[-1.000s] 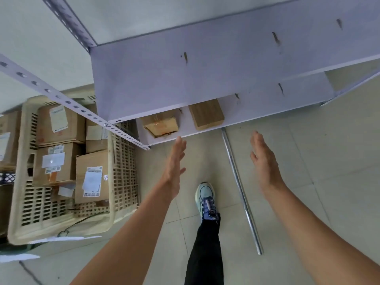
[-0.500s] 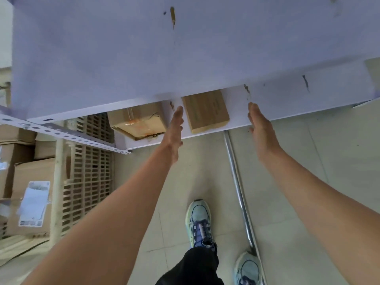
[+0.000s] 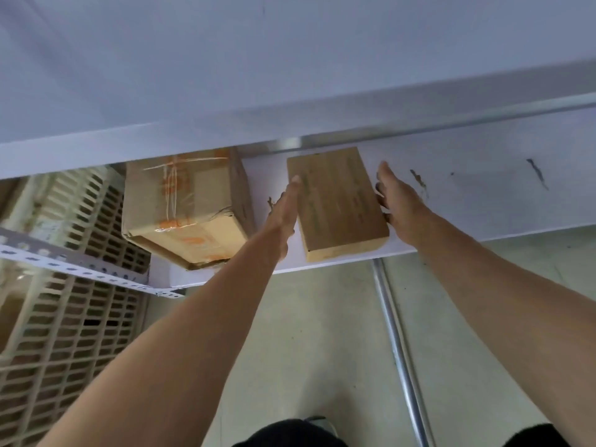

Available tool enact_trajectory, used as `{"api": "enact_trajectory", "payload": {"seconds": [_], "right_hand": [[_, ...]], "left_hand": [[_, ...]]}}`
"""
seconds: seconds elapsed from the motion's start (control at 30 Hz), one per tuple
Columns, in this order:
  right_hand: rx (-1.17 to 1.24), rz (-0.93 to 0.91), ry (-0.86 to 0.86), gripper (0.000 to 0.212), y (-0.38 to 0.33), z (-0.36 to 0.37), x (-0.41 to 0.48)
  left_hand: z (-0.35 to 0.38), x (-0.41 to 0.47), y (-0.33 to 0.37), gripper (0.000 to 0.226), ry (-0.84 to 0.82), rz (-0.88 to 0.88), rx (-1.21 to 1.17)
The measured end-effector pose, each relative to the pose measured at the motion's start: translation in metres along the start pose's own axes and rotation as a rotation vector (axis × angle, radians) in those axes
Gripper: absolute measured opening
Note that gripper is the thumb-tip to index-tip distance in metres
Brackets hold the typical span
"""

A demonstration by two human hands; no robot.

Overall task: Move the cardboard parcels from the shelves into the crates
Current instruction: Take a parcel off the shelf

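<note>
A flat brown cardboard parcel lies on the low white shelf, near its front edge. My left hand lies flat against the parcel's left side, fingers straight. My right hand is at the parcel's right side, its fingers touching that edge. A bigger taped parcel with orange print sits to the left on the same shelf, overhanging the edge. The beige slatted crate stands on the floor at the left.
An upper white shelf board hangs over the parcels and hides their far ends. A perforated metal rail runs in front of the crate. A metal tube lies on the tiled floor at the right.
Both hands have moved forward from the shelf's front edge to either side of the flat parcel. The view has dropped closer to the low shelf.
</note>
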State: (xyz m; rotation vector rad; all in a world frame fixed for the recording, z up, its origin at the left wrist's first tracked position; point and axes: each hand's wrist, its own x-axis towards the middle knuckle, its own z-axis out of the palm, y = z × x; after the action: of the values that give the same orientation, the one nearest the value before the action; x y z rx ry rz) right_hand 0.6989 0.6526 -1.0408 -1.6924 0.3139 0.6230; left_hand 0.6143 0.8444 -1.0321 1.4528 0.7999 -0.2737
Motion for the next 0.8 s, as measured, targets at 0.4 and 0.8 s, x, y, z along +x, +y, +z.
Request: {"api": "enact_trajectory", "payload": {"seconds": [0.4,0.8], "right_hand": [[0.187,-0.266,-0.023,0.050,-0.010,-0.007,-0.009],[0.275,-0.192,0.041,0.060,0.022,-0.012,-0.020]], "left_hand": [[-0.006,-0.011,0.021,0.054,0.002,0.253,-0.236],[-0.006,-0.032,-0.003,0.080,-0.064,0.114,-0.210]]}}
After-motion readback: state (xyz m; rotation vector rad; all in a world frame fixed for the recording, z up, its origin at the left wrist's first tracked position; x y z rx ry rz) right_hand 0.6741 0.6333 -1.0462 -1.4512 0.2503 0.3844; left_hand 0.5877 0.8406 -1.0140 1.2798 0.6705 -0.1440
